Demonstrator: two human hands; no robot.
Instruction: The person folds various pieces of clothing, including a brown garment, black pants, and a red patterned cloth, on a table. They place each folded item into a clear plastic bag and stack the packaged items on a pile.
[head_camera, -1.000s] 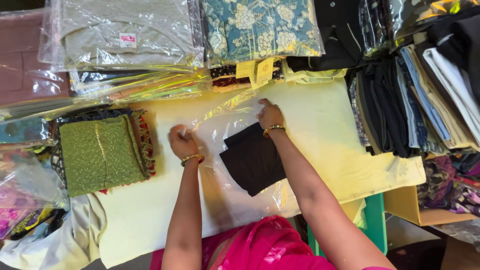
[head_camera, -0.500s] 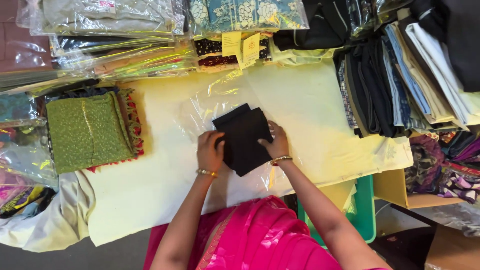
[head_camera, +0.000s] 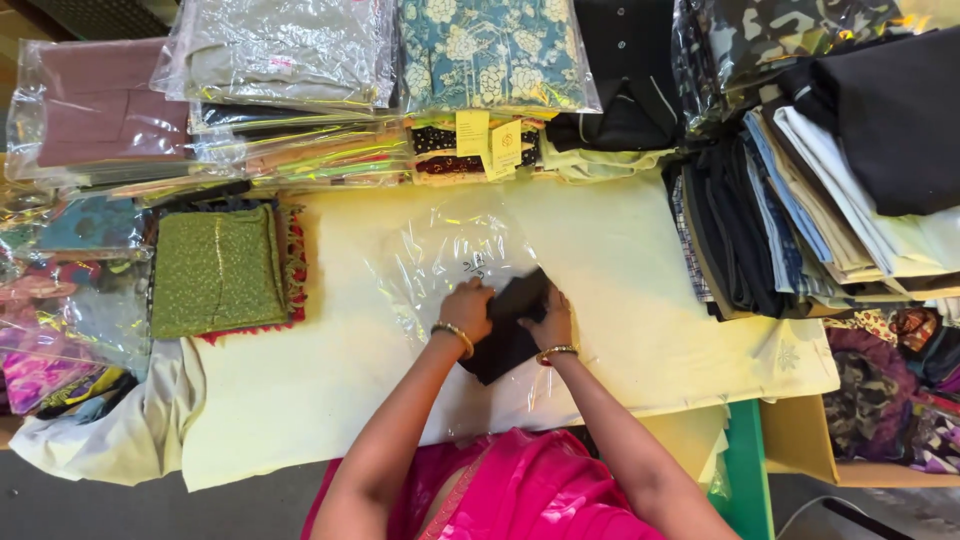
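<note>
Head view, frame centre: left hand (head_camera: 468, 308) and right hand (head_camera: 550, 322), both closed on the black cloth (head_camera: 505, 330), now bunched smaller than before, atop a clear plastic bag (head_camera: 440, 250). Left: green cloth (head_camera: 218, 270). Top centre: two yellow rectangular tags (head_camera: 488, 140) on stacked packets.

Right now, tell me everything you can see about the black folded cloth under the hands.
The black folded cloth is a plain, dark, matte fabric, folded into a small flat bundle that lies askew. It rests on a clear plastic bag spread over the pale yellow table cover. The left hand grips its upper left edge and the right hand presses its right side. No print or trim shows.
</note>
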